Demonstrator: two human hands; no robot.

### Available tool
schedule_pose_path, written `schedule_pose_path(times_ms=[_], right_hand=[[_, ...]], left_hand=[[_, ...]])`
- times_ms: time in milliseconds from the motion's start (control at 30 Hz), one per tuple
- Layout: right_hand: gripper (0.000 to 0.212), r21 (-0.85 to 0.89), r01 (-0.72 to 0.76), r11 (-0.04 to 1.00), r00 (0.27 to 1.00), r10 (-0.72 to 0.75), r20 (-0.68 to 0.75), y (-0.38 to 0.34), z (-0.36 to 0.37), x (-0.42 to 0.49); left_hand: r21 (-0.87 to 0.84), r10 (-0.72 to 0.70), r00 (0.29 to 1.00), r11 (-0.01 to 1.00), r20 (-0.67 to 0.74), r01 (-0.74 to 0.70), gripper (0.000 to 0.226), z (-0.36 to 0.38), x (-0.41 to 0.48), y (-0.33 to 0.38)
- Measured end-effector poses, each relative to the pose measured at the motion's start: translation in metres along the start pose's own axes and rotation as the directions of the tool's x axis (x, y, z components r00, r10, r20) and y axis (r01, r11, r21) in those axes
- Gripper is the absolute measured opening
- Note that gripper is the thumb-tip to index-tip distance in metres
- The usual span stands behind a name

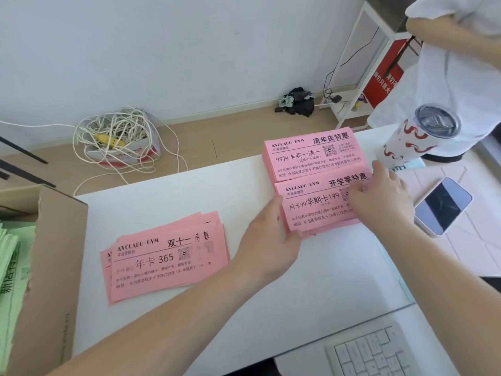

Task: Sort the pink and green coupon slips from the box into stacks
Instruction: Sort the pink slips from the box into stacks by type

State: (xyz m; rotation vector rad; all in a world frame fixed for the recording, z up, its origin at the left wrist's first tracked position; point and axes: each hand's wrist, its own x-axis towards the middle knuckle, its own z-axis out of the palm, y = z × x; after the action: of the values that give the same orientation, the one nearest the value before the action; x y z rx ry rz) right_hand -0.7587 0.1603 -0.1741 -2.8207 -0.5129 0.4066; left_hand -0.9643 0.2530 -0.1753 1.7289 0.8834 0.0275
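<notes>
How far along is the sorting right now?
Done: a squared pink slip stack at the far edge and a fanned pink pile nearer the cardboard box. In hand: left hand grips and right hand presses a second pink stack. Left: green slips sit in the box, unsorted.

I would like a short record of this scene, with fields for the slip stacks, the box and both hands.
far pink stack: neat, farthest away
near pink stack: against the far stack, between both hands
loose pink pile: fanned, left of the hands
box: at left, green slips inside
left hand: grips near stack's left end
right hand: rests on its right end
</notes>
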Motion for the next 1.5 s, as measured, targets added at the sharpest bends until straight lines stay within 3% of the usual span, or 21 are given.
schedule_pose_path(times_ms=[133,300,400,533,700,833,933,1000,1067,1167,1300,1500], right_hand=[[0.061,-0.061,0.253,0.966,0.965,-0.256,-0.049,-0.048,0.018,-0.038],[0.039,0.228,0.577,0.784,0.812,-0.582,-0.054,-0.118,0.068,-0.112],[0.033,0.335,0.570,0.750,0.744,-0.644,0.178,-0.146,0.101,-0.152],[0.035,0.218,0.582,0.783,0.708,-0.621,0.336,-0.159,0.134,-0.188],[0.032,0.116,0.566,0.816,0.735,-0.563,0.378,-0.165,0.141,-0.202],[0.032,0.253,0.361,0.898,0.775,-0.439,0.454,-0.173,0.128,-0.200],[0.047,0.339,0.241,0.910,0.764,-0.393,0.512,-0.175,0.121,-0.202],[0.060,0.380,0.192,0.905,0.758,-0.383,0.529,-0.177,0.121,-0.202],[0.072,0.377,0.193,0.906,0.761,-0.381,0.525,-0.177,0.124,-0.202],[0.063,0.286,0.279,0.917,0.795,-0.388,0.467,-0.178,0.128,-0.203],[0.069,0.341,0.227,0.912,0.794,-0.376,0.477,-0.181,0.124,-0.203],[0.071,0.267,0.262,0.927,0.790,-0.365,0.492,-0.192,0.118,-0.204]], left_hand=[[-0.045,-0.068,0.990,0.997,-0.125,0.062,0.045,-0.038,-0.023,-0.033],[-0.158,-0.192,0.947,0.975,-0.257,0.154,0.036,-0.091,-0.065,-0.077],[-0.163,-0.288,0.866,0.957,-0.408,0.241,0.042,-0.124,-0.095,-0.113],[-0.321,-0.437,0.758,0.895,-0.485,0.310,0.044,-0.156,-0.123,-0.153],[-0.543,-0.490,0.739,0.816,-0.462,0.201,0.040,-0.164,-0.125,-0.159],[-0.573,-0.466,0.758,0.806,-0.456,0.151,0.041,-0.168,-0.118,-0.160],[-0.412,-0.351,0.835,0.896,-0.425,0.167,0.035,-0.165,-0.116,-0.160],[-0.044,-0.173,0.879,0.984,-0.444,0.172,0.044,-0.159,-0.120,-0.162],[0.283,0.004,0.939,0.954,-0.343,0.099,0.076,-0.146,-0.131,-0.162],[0.284,-0.022,0.987,0.956,-0.158,0.067,0.098,-0.134,-0.145,-0.165],[0.506,-0.053,0.971,0.846,-0.232,0.167,0.093,-0.148,-0.143,-0.173],[0.503,-0.163,0.935,0.807,-0.314,0.309,0.101,-0.147,-0.138,-0.171]])
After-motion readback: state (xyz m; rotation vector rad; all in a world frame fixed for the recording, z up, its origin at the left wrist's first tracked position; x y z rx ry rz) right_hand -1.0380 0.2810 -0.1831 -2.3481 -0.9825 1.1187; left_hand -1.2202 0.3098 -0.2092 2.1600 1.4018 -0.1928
